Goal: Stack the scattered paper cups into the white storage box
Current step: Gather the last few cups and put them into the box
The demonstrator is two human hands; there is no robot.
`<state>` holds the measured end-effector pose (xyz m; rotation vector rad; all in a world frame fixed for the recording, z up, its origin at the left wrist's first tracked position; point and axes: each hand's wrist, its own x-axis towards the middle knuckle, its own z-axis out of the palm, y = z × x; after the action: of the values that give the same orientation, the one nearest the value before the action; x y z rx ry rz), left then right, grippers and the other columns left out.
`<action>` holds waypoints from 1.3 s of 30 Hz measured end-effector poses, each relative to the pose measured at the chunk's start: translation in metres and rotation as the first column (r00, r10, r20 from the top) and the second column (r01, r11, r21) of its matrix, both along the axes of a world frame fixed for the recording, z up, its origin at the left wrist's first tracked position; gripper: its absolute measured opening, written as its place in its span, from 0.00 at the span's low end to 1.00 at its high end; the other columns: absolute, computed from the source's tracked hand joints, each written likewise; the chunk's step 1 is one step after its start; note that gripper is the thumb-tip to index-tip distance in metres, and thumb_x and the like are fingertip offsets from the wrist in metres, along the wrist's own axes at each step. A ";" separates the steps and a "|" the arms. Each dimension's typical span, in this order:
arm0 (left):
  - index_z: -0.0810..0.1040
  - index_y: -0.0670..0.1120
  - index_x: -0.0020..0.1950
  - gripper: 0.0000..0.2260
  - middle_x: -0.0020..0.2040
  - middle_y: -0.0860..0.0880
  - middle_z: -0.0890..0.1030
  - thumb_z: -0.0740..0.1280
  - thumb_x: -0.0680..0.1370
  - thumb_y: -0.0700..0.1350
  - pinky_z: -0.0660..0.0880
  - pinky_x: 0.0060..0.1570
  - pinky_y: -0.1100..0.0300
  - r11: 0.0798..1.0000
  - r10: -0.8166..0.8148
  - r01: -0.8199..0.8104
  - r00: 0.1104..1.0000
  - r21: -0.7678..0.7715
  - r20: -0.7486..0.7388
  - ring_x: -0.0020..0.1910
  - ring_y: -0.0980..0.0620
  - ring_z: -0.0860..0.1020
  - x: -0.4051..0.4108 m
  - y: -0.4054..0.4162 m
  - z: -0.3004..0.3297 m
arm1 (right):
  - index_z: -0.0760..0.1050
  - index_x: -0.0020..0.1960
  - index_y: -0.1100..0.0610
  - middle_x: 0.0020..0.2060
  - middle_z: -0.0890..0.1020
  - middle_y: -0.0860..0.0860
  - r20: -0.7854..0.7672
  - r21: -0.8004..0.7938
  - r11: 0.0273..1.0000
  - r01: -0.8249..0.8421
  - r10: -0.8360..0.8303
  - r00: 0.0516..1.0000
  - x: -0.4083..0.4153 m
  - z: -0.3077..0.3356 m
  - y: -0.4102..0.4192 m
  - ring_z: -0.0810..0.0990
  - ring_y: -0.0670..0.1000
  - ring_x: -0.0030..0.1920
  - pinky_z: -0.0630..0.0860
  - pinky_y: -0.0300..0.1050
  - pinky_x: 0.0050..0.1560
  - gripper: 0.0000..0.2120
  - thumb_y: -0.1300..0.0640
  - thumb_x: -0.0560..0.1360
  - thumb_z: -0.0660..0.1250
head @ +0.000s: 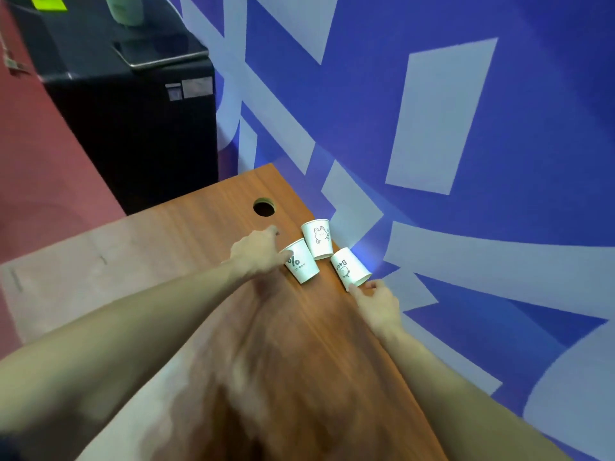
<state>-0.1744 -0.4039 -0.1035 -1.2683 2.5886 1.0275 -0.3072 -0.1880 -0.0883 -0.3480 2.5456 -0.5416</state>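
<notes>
- On the wooden desk (206, 261), near its far edge by the blue patterned wall (432, 111), three white paper cups stand upside down in a close cluster; a round cable hole (264, 207) lies just beyond.
- Black cabinet (133, 128) stands past the desk's far left corner.
- Left hand (258, 251): fingers curled against the left cup (301, 261), gripping its side.
- Right hand (377, 302): fingertips touch the rim of the right cup (351, 266); firm hold cannot be told.
- Middle cup (317, 238), printed with a rabbit, stands untouched.

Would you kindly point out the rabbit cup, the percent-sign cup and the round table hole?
rabbit cup (318, 239), head view, on its printed side wall.
percent-sign cup (301, 262), head view, on its side wall.
table hole (264, 208), head view, on its dark opening.
</notes>
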 end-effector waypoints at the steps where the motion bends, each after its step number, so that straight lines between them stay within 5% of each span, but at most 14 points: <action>1: 0.69 0.52 0.70 0.27 0.56 0.49 0.81 0.65 0.74 0.61 0.74 0.54 0.52 1.000 -0.006 0.006 1.000 0.010 0.010 0.58 0.45 0.78 -0.005 -0.003 -0.005 | 0.71 0.57 0.51 0.49 0.78 0.49 0.036 -0.015 0.998 0.053 -0.053 0.998 -0.005 -0.008 -0.007 0.80 0.54 0.51 0.78 0.53 0.51 0.19 0.39 0.74 0.65; 3: 0.70 0.53 0.69 0.26 0.57 0.49 0.80 0.66 0.74 0.61 0.73 0.53 0.53 0.999 -0.036 0.036 0.999 0.028 0.030 0.58 0.45 0.78 -0.013 -0.007 -0.013 | 0.70 0.55 0.53 0.45 0.82 0.53 0.110 -0.042 0.988 0.152 -0.146 0.983 -0.013 -0.021 -0.018 0.82 0.54 0.41 0.80 0.50 0.42 0.19 0.39 0.73 0.65; 7: 0.78 0.55 0.55 0.14 0.48 0.53 0.82 0.66 0.74 0.59 0.76 0.46 0.55 0.989 -0.120 0.116 0.992 0.089 0.037 0.51 0.48 0.80 -0.021 -0.013 -0.034 | 0.72 0.53 0.58 0.41 0.82 0.58 0.253 -0.116 0.936 0.333 -0.297 0.921 -0.024 -0.044 -0.033 0.75 0.53 0.24 0.67 0.41 0.23 0.17 0.45 0.76 0.66; 12: 0.79 0.53 0.49 0.08 0.41 0.55 0.82 0.67 0.75 0.55 0.78 0.46 0.54 0.985 -0.150 0.149 0.989 0.088 0.012 0.43 0.49 0.81 -0.023 -0.010 -0.048 | 0.78 0.50 0.59 0.30 0.78 0.53 0.331 -0.150 0.884 0.442 -0.376 0.865 -0.031 -0.055 -0.035 0.70 0.50 0.24 0.66 0.41 0.23 0.11 0.51 0.78 0.66; 17: 0.80 0.53 0.47 0.06 0.35 0.55 0.81 0.66 0.76 0.53 0.79 0.44 0.53 0.983 -0.159 0.160 0.987 0.087 -0.021 0.37 0.52 0.80 -0.025 -0.001 -0.045 | 0.80 0.49 0.56 0.31 0.77 0.53 0.313 -0.159 0.878 0.452 -0.389 0.867 -0.033 -0.046 -0.027 0.70 0.49 0.26 0.67 0.41 0.25 0.06 0.53 0.78 0.67; 23: 0.80 0.55 0.49 0.08 0.43 0.54 0.81 0.64 0.76 0.55 0.71 0.38 0.57 0.985 -0.171 0.170 0.985 -0.027 -0.026 0.45 0.50 0.79 -0.021 0.011 -0.025 | 0.80 0.42 0.56 0.31 0.79 0.53 0.223 -0.179 0.916 0.360 -0.319 0.921 -0.023 -0.019 -0.003 0.74 0.50 0.26 0.69 0.42 0.28 0.08 0.53 0.76 0.67; 27: 0.79 0.55 0.52 0.08 0.46 0.53 0.81 0.64 0.77 0.56 0.69 0.39 0.57 0.973 -0.208 0.203 0.978 -0.113 -0.027 0.48 0.48 0.78 -0.007 0.031 -0.008 | 0.81 0.37 0.53 0.38 0.83 0.54 0.019 -0.120 0.976 0.183 -0.182 0.983 -0.002 0.008 0.027 0.82 0.56 0.40 0.79 0.46 0.40 0.08 0.52 0.72 0.68; 33: 0.78 0.56 0.52 0.08 0.46 0.52 0.82 0.62 0.79 0.56 0.67 0.39 0.57 0.894 -0.369 0.366 0.929 -0.259 0.038 0.48 0.47 0.79 0.027 0.078 0.017 | 0.71 0.34 0.49 0.36 0.76 0.50 -0.188 0.127 0.978 -0.166 0.188 0.964 0.044 0.050 0.081 0.76 0.55 0.41 0.67 0.44 0.35 0.10 0.49 0.74 0.63; 39: 0.79 0.55 0.54 0.09 0.48 0.50 0.81 0.61 0.79 0.55 0.67 0.41 0.57 0.770 -0.541 0.534 0.837 -0.350 0.089 0.51 0.45 0.79 0.062 0.137 0.060 | 0.79 0.47 0.50 0.43 0.81 0.50 -0.328 0.250 0.931 -0.267 0.341 0.881 0.097 0.087 0.142 0.78 0.55 0.44 0.68 0.44 0.38 0.09 0.51 0.75 0.61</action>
<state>-0.1124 -0.2670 -0.0438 -0.4645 2.9676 0.4641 -0.2106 -0.0456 -0.0014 -0.8296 2.7874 -0.1043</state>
